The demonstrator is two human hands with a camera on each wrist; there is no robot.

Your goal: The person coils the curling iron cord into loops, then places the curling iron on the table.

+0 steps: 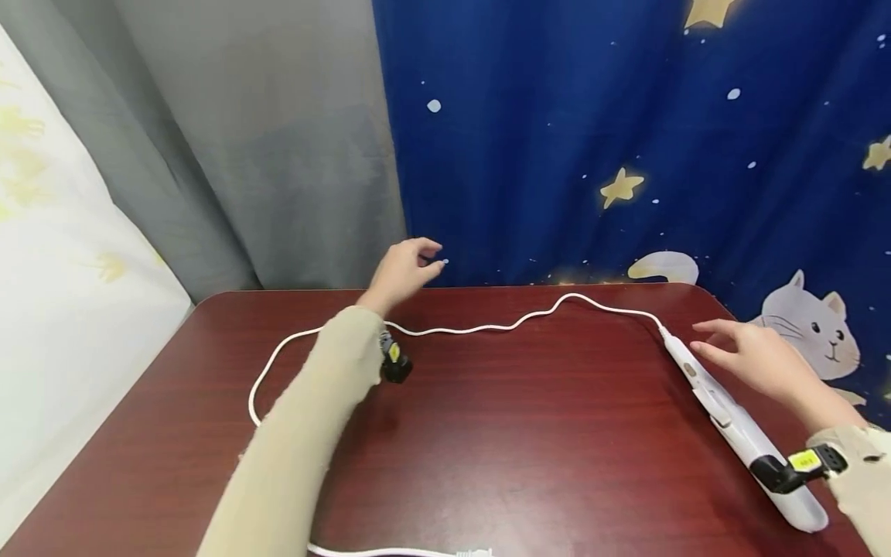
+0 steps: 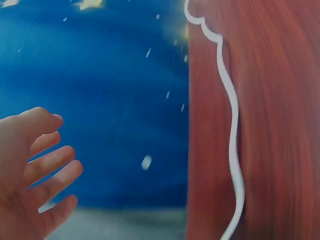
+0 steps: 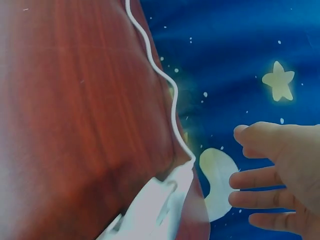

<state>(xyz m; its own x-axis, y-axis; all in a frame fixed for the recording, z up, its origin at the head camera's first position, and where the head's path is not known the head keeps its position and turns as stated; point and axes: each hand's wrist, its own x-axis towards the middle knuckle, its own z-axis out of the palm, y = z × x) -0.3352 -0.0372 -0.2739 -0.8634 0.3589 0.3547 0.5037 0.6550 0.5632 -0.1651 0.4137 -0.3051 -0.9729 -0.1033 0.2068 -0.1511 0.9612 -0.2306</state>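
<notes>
A white hair iron (image 1: pixel 741 433) with a button and a clamp lever lies slantwise along the right side of the table (image 1: pixel 529 433). From its upper end a white cord (image 1: pixel 480 329) runs along the far edge and loops down the left side. My right hand (image 1: pixel 762 360) hovers beside the iron's handle, fingers loosely bent, apart from it in the right wrist view. Over the far edge is my left hand (image 1: pixel 402 272), holding nothing; the left wrist view shows its fingers relaxed and the cord away from them. My left forearm hides part of the cord.
The cord's plug (image 1: pixel 475 552) is at the near edge, partly cut off by the frame. Behind the table hang a grey curtain (image 1: pixel 278 139) and a blue star-patterned curtain (image 1: pixel 515 155). White patterned cloth (image 1: pixel 63 309) hangs on the left.
</notes>
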